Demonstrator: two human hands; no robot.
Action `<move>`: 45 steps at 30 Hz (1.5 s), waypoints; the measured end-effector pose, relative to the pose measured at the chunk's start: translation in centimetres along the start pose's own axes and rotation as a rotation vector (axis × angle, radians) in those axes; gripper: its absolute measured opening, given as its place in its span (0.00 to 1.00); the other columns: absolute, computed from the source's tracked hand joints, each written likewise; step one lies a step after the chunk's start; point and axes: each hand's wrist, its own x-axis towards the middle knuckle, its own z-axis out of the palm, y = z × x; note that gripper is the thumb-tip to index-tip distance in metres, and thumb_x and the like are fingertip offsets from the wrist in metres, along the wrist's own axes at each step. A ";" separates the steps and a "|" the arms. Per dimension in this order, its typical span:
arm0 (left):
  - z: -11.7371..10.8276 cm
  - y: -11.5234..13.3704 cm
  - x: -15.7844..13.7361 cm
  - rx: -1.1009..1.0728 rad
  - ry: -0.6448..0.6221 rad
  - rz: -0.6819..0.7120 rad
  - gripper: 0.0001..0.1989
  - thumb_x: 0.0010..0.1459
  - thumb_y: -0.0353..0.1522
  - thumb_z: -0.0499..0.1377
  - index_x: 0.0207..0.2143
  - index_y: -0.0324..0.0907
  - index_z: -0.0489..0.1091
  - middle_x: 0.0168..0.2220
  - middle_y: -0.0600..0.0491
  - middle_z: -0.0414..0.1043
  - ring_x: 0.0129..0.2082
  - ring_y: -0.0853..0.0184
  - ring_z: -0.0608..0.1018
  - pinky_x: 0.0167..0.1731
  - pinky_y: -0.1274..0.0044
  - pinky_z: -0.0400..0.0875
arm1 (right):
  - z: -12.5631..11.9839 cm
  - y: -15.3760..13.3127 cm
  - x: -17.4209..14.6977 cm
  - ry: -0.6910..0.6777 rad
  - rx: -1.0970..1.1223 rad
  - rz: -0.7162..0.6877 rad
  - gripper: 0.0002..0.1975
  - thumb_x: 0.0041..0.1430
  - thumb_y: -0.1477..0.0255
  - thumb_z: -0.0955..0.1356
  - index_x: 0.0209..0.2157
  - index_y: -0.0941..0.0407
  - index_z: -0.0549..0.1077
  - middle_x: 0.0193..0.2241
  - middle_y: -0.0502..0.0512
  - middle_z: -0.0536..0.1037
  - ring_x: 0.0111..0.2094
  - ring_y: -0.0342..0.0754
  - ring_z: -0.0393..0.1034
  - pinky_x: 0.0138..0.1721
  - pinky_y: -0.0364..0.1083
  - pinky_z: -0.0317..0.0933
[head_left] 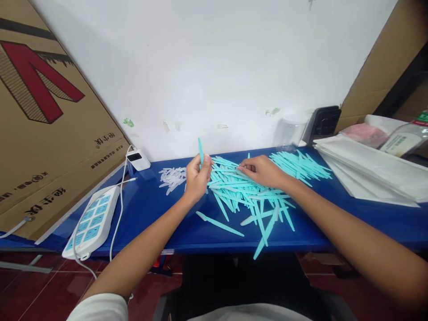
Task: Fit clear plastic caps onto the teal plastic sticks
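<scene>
My left hand (198,176) is closed around a turquoise eyebrow razor (200,149), a slim plastic stick whose tapered end points up. Just above a large loose heap of the same razors (234,185), my right hand (262,170) has its thumb and fingertips pinched together. Whatever is between those fingertips is too small to make out. Beside my left hand lies a pile of small clear plastic caps (172,178). One single razor (220,224) with a whitish tip rests apart in front of the heap. A neater pile of turquoise razors (297,165) lies behind my right wrist.
At the left are a white power strip (92,220), a white cable (121,209), a small white device (138,159) and a large cardboard box (50,133). White paper bags (374,165), a clear jar (290,129) and a bottle (404,138) stand right. The table is blue (143,223).
</scene>
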 end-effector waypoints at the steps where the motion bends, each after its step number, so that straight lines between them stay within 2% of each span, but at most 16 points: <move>1: 0.0 -0.6 -0.1 0.037 -0.024 -0.023 0.23 0.65 0.54 0.59 0.33 0.44 0.66 0.20 0.62 0.49 0.17 0.75 0.53 0.18 0.80 0.48 | 0.0 0.0 0.0 0.000 -0.003 0.000 0.20 0.70 0.57 0.64 0.38 0.54 0.83 0.21 0.51 0.76 0.22 0.46 0.66 0.27 0.47 0.54; 5: 0.0 -2.9 -0.3 0.232 -0.125 -0.050 0.26 0.66 0.56 0.55 0.31 0.42 0.67 0.20 0.60 0.54 0.19 0.73 0.57 0.21 0.78 0.53 | 0.0 0.1 0.0 0.013 -0.010 0.002 0.19 0.70 0.58 0.65 0.37 0.55 0.82 0.20 0.50 0.75 0.21 0.46 0.65 0.26 0.47 0.53; 8: -0.1 -3.4 -0.3 0.389 -0.210 -0.025 0.27 0.68 0.54 0.53 0.30 0.41 0.69 0.21 0.58 0.58 0.22 0.70 0.62 0.25 0.76 0.57 | -0.2 -0.2 0.0 0.030 0.020 -0.008 0.19 0.70 0.57 0.66 0.37 0.55 0.82 0.20 0.50 0.74 0.21 0.46 0.64 0.27 0.47 0.54; 10: -0.1 -3.1 -0.3 0.463 -0.238 0.014 0.27 0.69 0.53 0.51 0.30 0.41 0.70 0.23 0.56 0.62 0.25 0.68 0.65 0.28 0.76 0.60 | -0.2 -0.9 0.0 0.054 0.118 0.001 0.19 0.69 0.55 0.66 0.38 0.55 0.82 0.21 0.50 0.74 0.22 0.46 0.65 0.27 0.47 0.56; 13: 0.2 -2.2 -0.6 0.524 -0.292 0.081 0.24 0.71 0.50 0.51 0.34 0.41 0.70 0.30 0.53 0.69 0.31 0.66 0.70 0.34 0.75 0.63 | -0.2 -2.8 -0.1 0.074 0.377 0.031 0.21 0.66 0.53 0.69 0.49 0.55 0.79 0.27 0.52 0.78 0.28 0.48 0.71 0.30 0.47 0.63; 15: 0.5 -1.7 -1.0 0.554 -0.343 0.094 0.20 0.71 0.49 0.53 0.38 0.42 0.70 0.31 0.54 0.70 0.32 0.65 0.70 0.35 0.74 0.63 | -0.1 -4.1 -0.2 0.076 0.516 0.035 0.24 0.64 0.53 0.71 0.53 0.54 0.76 0.31 0.53 0.79 0.31 0.49 0.74 0.33 0.47 0.66; 18: 1.0 -1.3 -1.5 0.543 -0.416 0.072 0.17 0.69 0.48 0.56 0.44 0.43 0.68 0.35 0.53 0.71 0.34 0.64 0.72 0.36 0.74 0.64 | 0.3 -5.4 -0.4 0.051 0.614 0.039 0.19 0.63 0.52 0.72 0.45 0.53 0.78 0.27 0.52 0.78 0.26 0.46 0.71 0.28 0.45 0.64; 20: 1.2 -1.2 -1.6 0.494 -0.460 0.059 0.17 0.69 0.47 0.57 0.47 0.44 0.67 0.41 0.51 0.73 0.39 0.62 0.74 0.41 0.73 0.66 | 0.6 -5.5 -0.4 0.038 0.651 0.050 0.19 0.63 0.51 0.72 0.39 0.53 0.78 0.23 0.50 0.77 0.21 0.44 0.66 0.23 0.44 0.60; 22: 1.1 -1.2 -1.5 0.454 -0.482 0.044 0.17 0.69 0.47 0.57 0.47 0.43 0.67 0.43 0.50 0.73 0.41 0.62 0.74 0.44 0.72 0.67 | 0.8 -5.1 -0.4 0.069 0.680 0.069 0.20 0.62 0.50 0.72 0.37 0.54 0.77 0.24 0.51 0.78 0.19 0.43 0.66 0.22 0.44 0.61; 27: 0.3 -1.8 -0.6 0.345 -0.401 -0.041 0.18 0.65 0.48 0.61 0.45 0.42 0.67 0.37 0.52 0.71 0.34 0.67 0.72 0.34 0.76 0.67 | 0.0 -3.4 0.2 0.305 0.730 0.153 0.23 0.59 0.47 0.73 0.33 0.54 0.74 0.25 0.52 0.80 0.18 0.42 0.66 0.20 0.44 0.61; 30: -0.4 -2.4 0.0 0.255 -0.387 -0.118 0.20 0.65 0.49 0.61 0.44 0.42 0.68 0.28 0.58 0.65 0.23 0.72 0.66 0.25 0.79 0.60 | -0.8 -2.5 0.5 0.403 0.755 0.210 0.24 0.57 0.46 0.74 0.32 0.54 0.73 0.24 0.53 0.80 0.17 0.42 0.65 0.16 0.43 0.57; 32: -0.8 -2.7 0.4 0.218 -0.401 -0.133 0.21 0.68 0.51 0.57 0.44 0.41 0.69 0.23 0.60 0.61 0.20 0.74 0.61 0.22 0.79 0.55 | -1.2 -2.0 0.7 0.439 0.757 0.233 0.24 0.56 0.46 0.74 0.31 0.54 0.73 0.25 0.54 0.81 0.17 0.42 0.65 0.15 0.43 0.54; 36: -1.3 -3.0 0.8 0.241 -0.376 -0.098 0.24 0.71 0.51 0.53 0.44 0.39 0.73 0.22 0.58 0.63 0.18 0.74 0.61 0.21 0.79 0.56 | -1.4 -1.6 0.7 0.447 0.788 0.262 0.25 0.56 0.46 0.75 0.29 0.55 0.72 0.26 0.56 0.82 0.16 0.41 0.65 0.14 0.42 0.52; 45: -1.5 -2.9 0.8 0.363 -0.275 -0.041 0.26 0.69 0.53 0.53 0.43 0.39 0.75 0.26 0.53 0.76 0.16 0.71 0.68 0.20 0.77 0.62 | -1.0 -1.6 0.7 0.363 0.813 0.295 0.27 0.54 0.45 0.75 0.27 0.56 0.73 0.30 0.62 0.85 0.16 0.41 0.67 0.13 0.42 0.56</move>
